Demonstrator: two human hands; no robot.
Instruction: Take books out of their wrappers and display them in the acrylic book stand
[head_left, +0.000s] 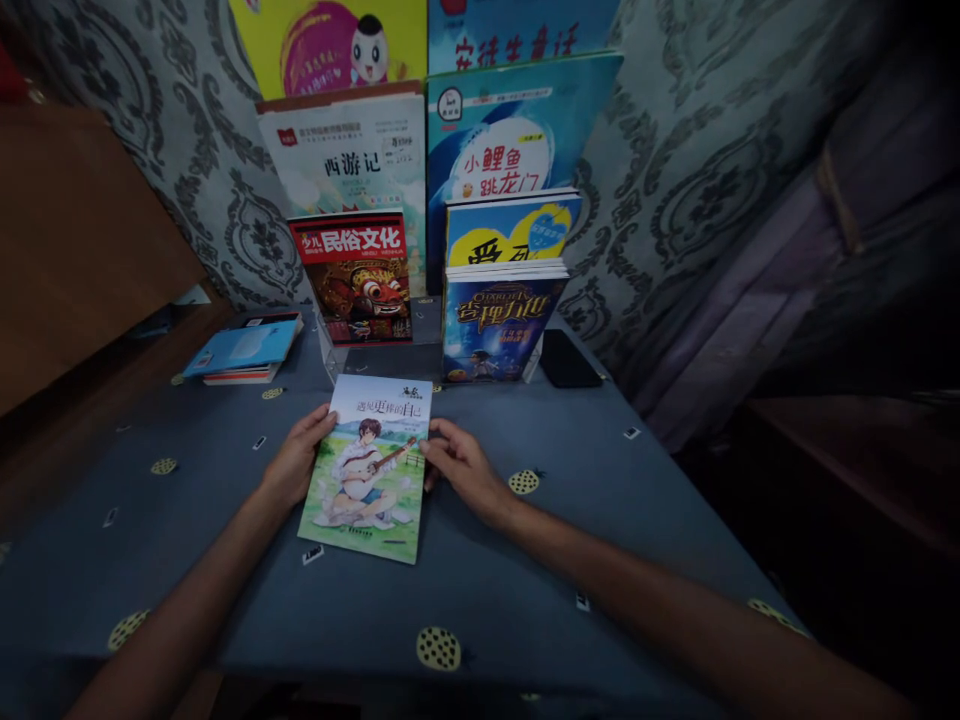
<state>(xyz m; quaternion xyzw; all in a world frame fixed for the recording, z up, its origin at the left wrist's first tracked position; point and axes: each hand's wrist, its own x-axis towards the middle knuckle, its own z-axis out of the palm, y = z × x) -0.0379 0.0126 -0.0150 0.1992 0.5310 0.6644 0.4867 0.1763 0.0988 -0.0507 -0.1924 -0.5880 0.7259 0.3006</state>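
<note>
Between my two hands is a paperback book (367,470), its cover facing me, with a drawing of a seated guitar player on green grass. My left hand (300,455) grips its left edge, the fingers partly hidden behind it. On the opposite edge, my right hand (459,462) holds the book with the thumb in front. Just beyond it stands a tiered book display. Its front row has a red-and-black book (356,280) on the left and a dark blue book (495,325) on the right.
A small pile of books with a blue top (244,345) lies at the back left of the cloth-covered table (225,600). Right of the display is a black phone-like slab (570,358). Taller books, including a teal one (517,130), rise behind. A curtain (750,290) hangs at the right.
</note>
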